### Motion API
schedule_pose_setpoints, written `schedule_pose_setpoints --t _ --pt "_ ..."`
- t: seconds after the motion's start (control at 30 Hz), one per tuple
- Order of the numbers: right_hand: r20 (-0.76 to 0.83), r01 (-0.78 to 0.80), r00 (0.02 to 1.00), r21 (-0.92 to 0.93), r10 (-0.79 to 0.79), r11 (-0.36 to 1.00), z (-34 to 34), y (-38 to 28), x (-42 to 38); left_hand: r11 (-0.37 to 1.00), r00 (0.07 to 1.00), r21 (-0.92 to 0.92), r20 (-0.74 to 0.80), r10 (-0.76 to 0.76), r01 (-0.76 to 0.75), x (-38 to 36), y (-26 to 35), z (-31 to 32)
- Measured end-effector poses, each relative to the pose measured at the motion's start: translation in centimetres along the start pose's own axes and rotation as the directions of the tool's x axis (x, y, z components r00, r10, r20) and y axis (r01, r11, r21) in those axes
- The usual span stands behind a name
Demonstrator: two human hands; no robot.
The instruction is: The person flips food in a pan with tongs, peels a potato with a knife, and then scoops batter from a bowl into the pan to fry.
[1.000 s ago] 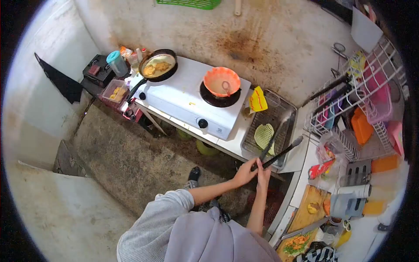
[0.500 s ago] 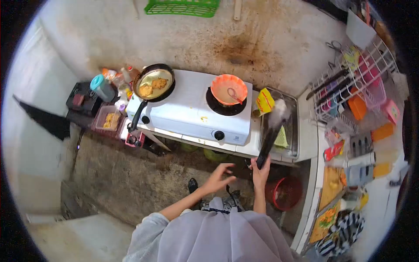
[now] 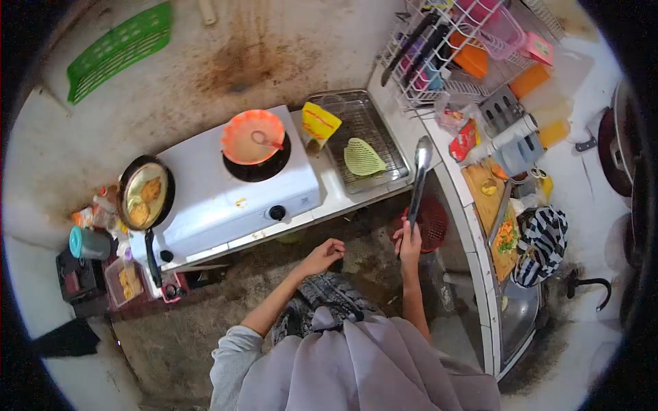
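Note:
My right hand (image 3: 409, 241) is closed around the dark handle of a long utensil with a silver, spoon-shaped head (image 3: 423, 152). It points up and away from me, between the stove counter and the right counter, overlapping a red basket (image 3: 433, 222) in this view. My left hand (image 3: 325, 257) holds nothing, fingers loosely bent, in front of the counter edge. On the white stove (image 3: 205, 205), a frying pan (image 3: 169, 198) at the left has two browned fritters (image 3: 146, 201) in oil. An orange bowl (image 3: 236, 152) of pale batter with a pink spoon (image 3: 266, 140) stands on the right burner.
A yellow packet (image 3: 320, 123) stands beside a metal rack tray (image 3: 384, 116) bearing a green slotted turner (image 3: 363, 157). Along the right counter are a cutting board (image 3: 480, 181) with chopped vegetables and a striped cloth (image 3: 541, 240). A plastic box (image 3: 123, 282) of food sits at left.
My view has swung to the right. The utensil in my right hand has moved away from above the rack tray toward the right counter. My left hand's fingers have curled in.

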State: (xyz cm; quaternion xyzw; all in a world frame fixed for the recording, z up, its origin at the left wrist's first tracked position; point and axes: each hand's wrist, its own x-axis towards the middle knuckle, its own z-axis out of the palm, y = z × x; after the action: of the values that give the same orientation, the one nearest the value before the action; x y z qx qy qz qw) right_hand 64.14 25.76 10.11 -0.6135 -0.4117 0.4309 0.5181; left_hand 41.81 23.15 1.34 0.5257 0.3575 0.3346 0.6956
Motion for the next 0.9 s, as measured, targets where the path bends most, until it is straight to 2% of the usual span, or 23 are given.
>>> schedule_pose_setpoints --t 0.07,0.1,0.17,0.2,0.27,0.3,0.37,0.4,0.47,0.5,0.57,0.6,0.7,0.77,0.9 --pt "0.015 -0.122 0.992 -0.053 0.123 0.991 -1.0 -0.3 1.4 1.0 0.999 -0.023 0.036 0.008 -0.007 4.2 -0.4 0.7" --pt "0.004 -0.126 0.992 -0.053 0.126 0.991 -1.4 0.3 3.0 0.999 0.998 -0.043 0.053 0.015 -0.013 6.2 -0.5 1.1" --pt "0.102 -0.048 0.992 -0.207 0.071 0.977 -1.9 2.7 8.1 0.998 0.999 -0.063 0.026 -0.02 0.021 9.6 0.7 1.9" --pt "-0.017 0.017 1.0 -0.399 -0.026 0.917 -1.4 3.7 10.9 0.996 0.997 -0.05 0.001 -0.072 0.072 11.4 0.9 2.2" --pt "0.054 0.27 0.953 -0.594 -0.297 0.758 -0.2 4.7 16.2 0.989 0.989 -0.087 -0.078 -0.123 0.117 14.5 1.2 3.1" --pt "0.128 0.149 0.988 -0.665 -0.085 0.732 0.3 4.1 18.5 0.989 0.989 -0.09 -0.082 -0.127 0.12 15.7 0.5 3.4" --pt "0.285 0.333 0.943 -0.782 -0.172 0.526 1.0 5.4 23.0 0.99 0.994 -0.135 -0.097 -0.057 0.044 17.6 -2.2 3.9" --pt "0.289 0.334 0.942 -0.777 -0.168 0.533 1.2 6.0 24.8 0.98 0.995 -0.196 -0.103 -0.009 -0.011 17.9 -3.7 4.4" --pt "0.492 0.524 0.851 -0.765 -0.184 0.374 1.8 6.7 27.6 0.98 0.995 -0.189 -0.068 -0.074 0.06 17.1 -2.2 4.9" --pt "0.496 0.523 0.85 -0.762 -0.175 0.383 2.1 6.7 28.5 0.973 0.996 -0.218 -0.035 -0.083 0.073 16.4 -2.9 5.0" --pt "0.557 0.516 0.83 -0.777 0.012 0.361 2.6 6.1 29.9 0.981 0.992 -0.165 -0.057 -0.109 0.098 15.0 -2.9 5.4" --pt "0.566 0.521 0.824 -0.772 0.019 0.365 2.7 6.5 30.4 0.988 0.99 -0.108 -0.075 -0.123 0.115 14.4 -2.3 5.6" --pt "0.6 0.532 0.796 -0.76 0.088 0.373 3.0 7.7 31.5 0.977 0.976 -0.121 -0.112 -0.187 0.173 12.7 0.4 6.1" --pt "0.576 0.495 0.804 -0.787 0.149 0.369 3.1 8.0 31.9 0.977 0.973 -0.118 -0.128 -0.191 0.176 12.3 0.9 6.2" --pt "0.56 0.473 0.815 -0.792 0.152 0.385 2.9 8.6 32.3 0.98 0.975 -0.123 -0.139 -0.171 0.154 12.5 0.2 6.6"
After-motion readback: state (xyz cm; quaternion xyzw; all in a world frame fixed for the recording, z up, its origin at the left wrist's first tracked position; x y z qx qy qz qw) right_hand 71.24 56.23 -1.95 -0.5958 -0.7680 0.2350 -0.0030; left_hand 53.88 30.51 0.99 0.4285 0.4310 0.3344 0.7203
